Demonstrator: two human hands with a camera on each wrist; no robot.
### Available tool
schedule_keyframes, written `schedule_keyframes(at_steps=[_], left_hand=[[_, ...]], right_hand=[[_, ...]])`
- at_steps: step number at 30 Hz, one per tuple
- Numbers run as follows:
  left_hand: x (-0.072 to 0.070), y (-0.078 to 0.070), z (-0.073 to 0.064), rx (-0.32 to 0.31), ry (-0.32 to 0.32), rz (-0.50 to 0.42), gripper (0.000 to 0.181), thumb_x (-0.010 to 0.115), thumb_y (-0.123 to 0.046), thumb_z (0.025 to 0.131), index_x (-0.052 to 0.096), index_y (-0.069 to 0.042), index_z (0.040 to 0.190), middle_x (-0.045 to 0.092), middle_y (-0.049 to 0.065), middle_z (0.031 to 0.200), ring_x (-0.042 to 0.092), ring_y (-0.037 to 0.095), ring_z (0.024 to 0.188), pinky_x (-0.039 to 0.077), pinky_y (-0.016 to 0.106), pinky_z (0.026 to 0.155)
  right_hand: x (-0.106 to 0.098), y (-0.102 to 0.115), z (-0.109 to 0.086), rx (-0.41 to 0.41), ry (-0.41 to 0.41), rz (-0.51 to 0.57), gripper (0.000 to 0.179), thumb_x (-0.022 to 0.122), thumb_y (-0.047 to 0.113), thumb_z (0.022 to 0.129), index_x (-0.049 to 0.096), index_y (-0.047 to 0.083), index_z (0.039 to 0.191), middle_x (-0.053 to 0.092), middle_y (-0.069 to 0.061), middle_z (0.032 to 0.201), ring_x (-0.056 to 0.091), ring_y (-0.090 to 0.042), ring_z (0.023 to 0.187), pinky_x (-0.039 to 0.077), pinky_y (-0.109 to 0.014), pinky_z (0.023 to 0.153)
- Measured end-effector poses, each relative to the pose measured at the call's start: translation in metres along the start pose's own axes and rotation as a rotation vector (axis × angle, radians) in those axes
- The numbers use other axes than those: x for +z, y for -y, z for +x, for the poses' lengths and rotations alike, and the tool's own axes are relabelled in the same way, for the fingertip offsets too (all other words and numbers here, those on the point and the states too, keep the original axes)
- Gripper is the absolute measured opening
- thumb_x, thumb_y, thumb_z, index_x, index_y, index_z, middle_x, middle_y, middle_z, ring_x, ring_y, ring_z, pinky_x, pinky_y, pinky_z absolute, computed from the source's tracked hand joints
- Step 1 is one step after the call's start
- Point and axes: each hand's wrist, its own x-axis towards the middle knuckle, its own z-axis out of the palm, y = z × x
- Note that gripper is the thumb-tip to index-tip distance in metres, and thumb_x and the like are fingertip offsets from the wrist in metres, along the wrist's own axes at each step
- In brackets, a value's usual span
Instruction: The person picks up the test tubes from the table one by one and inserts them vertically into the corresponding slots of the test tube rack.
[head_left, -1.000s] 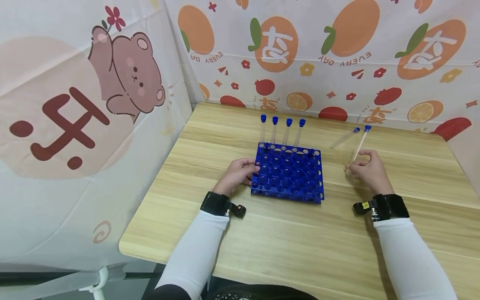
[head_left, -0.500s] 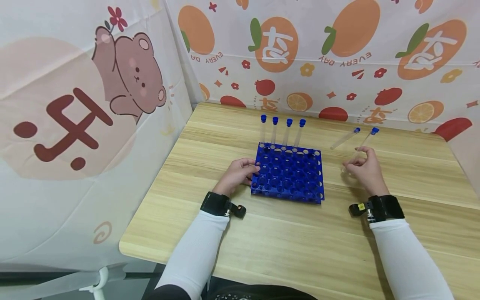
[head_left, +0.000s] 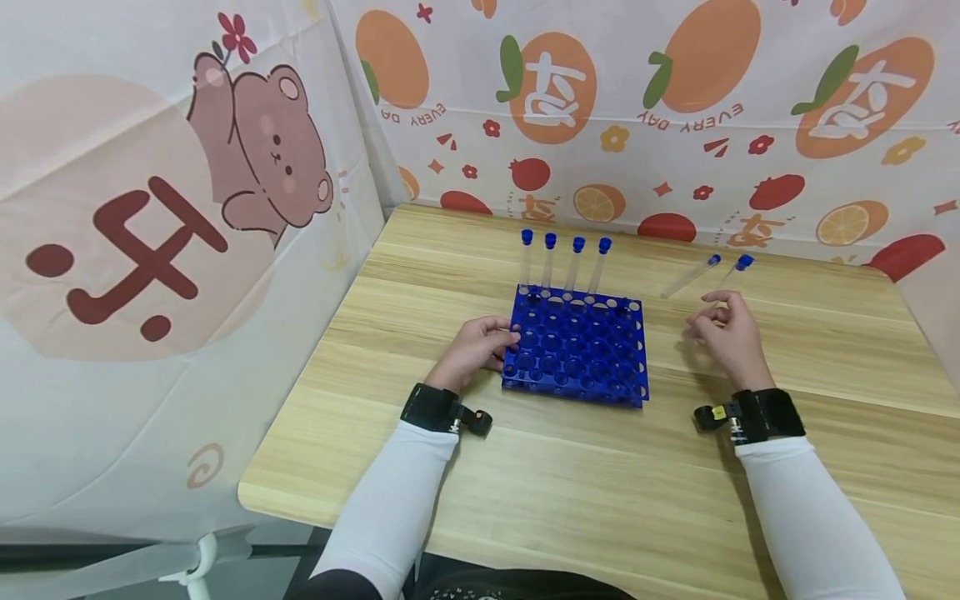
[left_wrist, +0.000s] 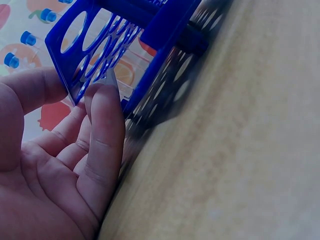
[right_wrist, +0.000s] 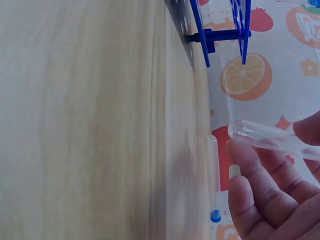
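Observation:
A blue test tube rack (head_left: 577, 354) stands on the table, its left edge gripped between the thumb and fingers of my left hand (head_left: 471, 348). Several clear test tubes (head_left: 547, 267) with blue caps stand in its back row. To the right, above the tabletop, my right hand (head_left: 733, 340) pinches another clear test tube (right_wrist: 270, 137) between thumb and fingers. That tube leans, its blue cap (head_left: 744, 262) pointing away from me, and the fingers partly hide it. Its rounded bottom shows in the right wrist view.
One more blue-capped test tube (head_left: 690, 277) lies on the wooden table (head_left: 570, 475), between the rack and my right hand. A printed cloth (head_left: 465, 67) hangs behind the table, and another (head_left: 97, 417) hangs at the left.
My right hand has shifted slightly left and tipped its test tube lower, away from upright. My left hand and the rack have stayed in place.

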Motion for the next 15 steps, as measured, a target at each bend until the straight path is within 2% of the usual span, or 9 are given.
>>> schedule_keyframes(at_steps=[5,10,15], left_hand=[[0.0005,0.0003,0.0001,-0.003,-0.002,0.003,0.028,0.066,-0.017,0.092,0.065,-0.007,0.118,0.069,0.005,0.093,0.059,0.012,0.065,0.055,0.025,0.054],[0.0004,0.0003,0.0006,-0.004,-0.002,-0.001,0.028,0.066,-0.017,0.092,0.065,-0.007,0.118,0.069,0.005,0.093,0.058,0.012,0.065,0.055,0.025,0.054],[0.0001,-0.0005,0.0009,0.001,0.0,0.001,0.028,0.066,-0.016,0.092,0.065,-0.007,0.118,0.069,0.005,0.092,0.058,0.012,0.065,0.055,0.025,0.054]], right_hand=[[0.0019,-0.0005,-0.0001,-0.035,0.001,0.001,0.029,0.058,0.024,0.099,0.051,0.009,0.122,0.069,-0.004,0.093,0.072,-0.009,0.076,0.059,-0.024,0.065],[0.0044,0.0007,-0.0008,-0.06,-0.017,-0.045,0.036,0.061,0.038,0.096,0.057,0.007,0.114,0.068,-0.007,0.095,0.07,-0.003,0.077,0.059,-0.024,0.065],[0.006,0.0023,-0.0026,-0.07,-0.032,-0.088,0.036,0.064,0.039,0.095,0.059,0.007,0.111,0.066,0.0,0.091,0.069,-0.003,0.077,0.057,-0.021,0.065]])
